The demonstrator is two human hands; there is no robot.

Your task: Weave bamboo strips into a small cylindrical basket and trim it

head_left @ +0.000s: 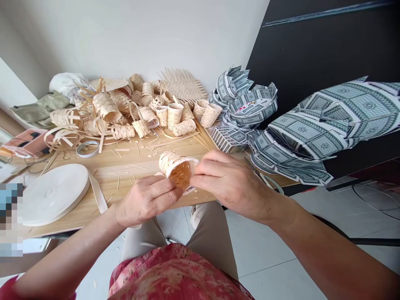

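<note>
woven cup (168, 161): held tilted over near edge of table (112, 177), open end facing camera | left hand (150, 196): cup pinched at lower left | right hand (228, 179): white rim (188, 159) pinched at right | white strip roll (56, 191): laid flat, left | other woven cups (104, 107): heaped behind

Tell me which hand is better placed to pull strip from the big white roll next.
The left hand, probably: it is nearer the white roll, whose loose strip lies on that side. The right hand is at the far side of the woven cup.
</note>
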